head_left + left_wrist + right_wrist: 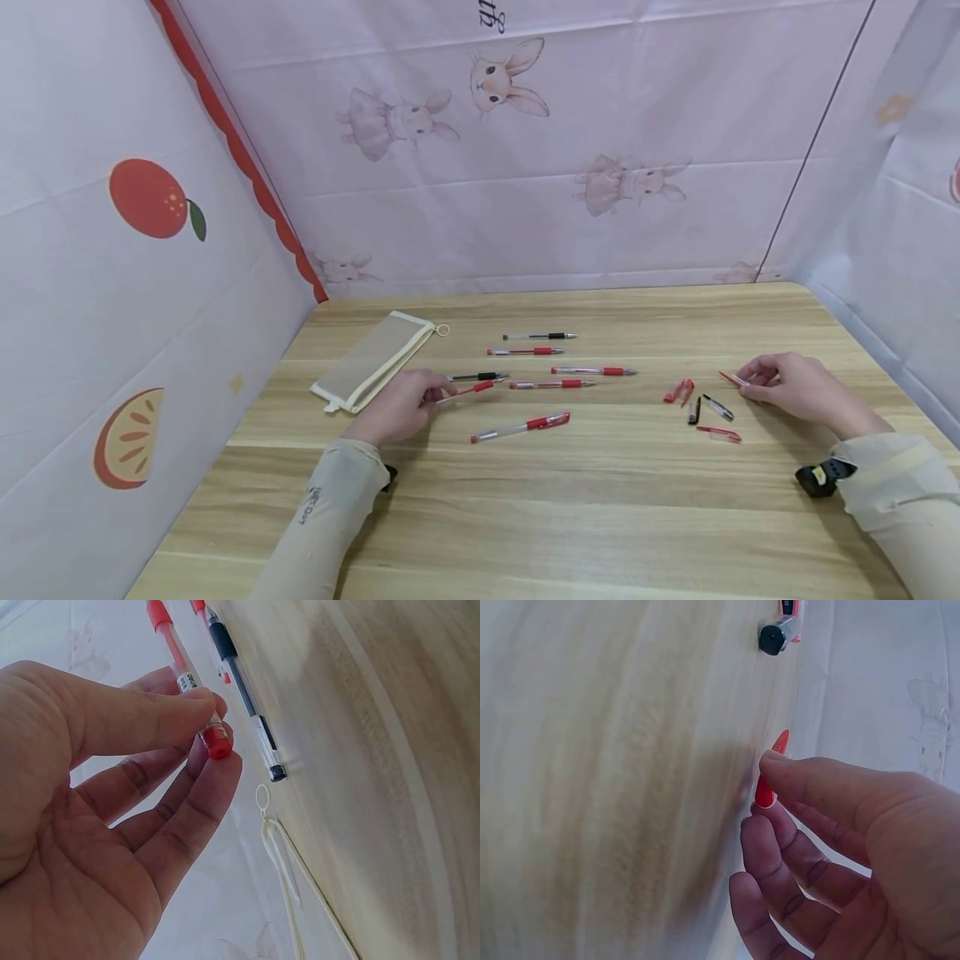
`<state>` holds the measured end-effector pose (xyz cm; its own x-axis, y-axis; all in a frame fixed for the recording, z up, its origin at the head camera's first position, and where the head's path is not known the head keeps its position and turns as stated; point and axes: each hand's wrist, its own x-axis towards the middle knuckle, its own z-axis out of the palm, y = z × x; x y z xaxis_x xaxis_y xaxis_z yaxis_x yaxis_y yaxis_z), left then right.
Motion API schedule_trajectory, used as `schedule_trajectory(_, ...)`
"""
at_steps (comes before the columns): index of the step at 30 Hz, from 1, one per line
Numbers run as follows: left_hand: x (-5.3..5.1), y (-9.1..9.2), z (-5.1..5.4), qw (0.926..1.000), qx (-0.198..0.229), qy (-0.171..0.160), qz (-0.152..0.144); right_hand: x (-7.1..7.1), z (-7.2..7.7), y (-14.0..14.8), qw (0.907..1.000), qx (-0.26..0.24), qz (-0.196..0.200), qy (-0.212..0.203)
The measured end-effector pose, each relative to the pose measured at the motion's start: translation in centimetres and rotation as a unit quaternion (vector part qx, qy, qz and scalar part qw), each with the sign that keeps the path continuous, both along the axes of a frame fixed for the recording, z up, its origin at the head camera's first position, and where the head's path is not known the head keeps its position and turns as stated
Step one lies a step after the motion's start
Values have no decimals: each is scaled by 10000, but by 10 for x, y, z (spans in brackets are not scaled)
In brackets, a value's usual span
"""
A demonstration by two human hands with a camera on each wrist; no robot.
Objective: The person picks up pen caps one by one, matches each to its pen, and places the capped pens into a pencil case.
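Left hand pinching a slim pen, right hand a red cap, over a wood-grained table.
The clear plastic pen, red-gripped, is just beside other pens; the tapered cap is near loose plastic caps. A sheer, rectangular, cream-edged zip pouch lies flat at left.

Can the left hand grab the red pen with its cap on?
Probably yes: nothing lies between the left hand and the capped red pen nearby. But that hand is pinching another red pen, so it would likely need to put that down first.
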<state>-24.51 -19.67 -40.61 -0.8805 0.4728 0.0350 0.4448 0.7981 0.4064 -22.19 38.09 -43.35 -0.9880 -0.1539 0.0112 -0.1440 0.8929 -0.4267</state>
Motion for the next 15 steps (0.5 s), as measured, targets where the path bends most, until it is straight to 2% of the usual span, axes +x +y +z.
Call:
schedule_trajectory(7, -1, 0, 2, 9999, -1, 84, -102, 0, 5, -5, 10000, -17, 22, -1)
schedule_trajectory(15, -1, 2, 4, 10000, -36, 35, -85, 0, 8, -12, 9998, -139, 109, 42)
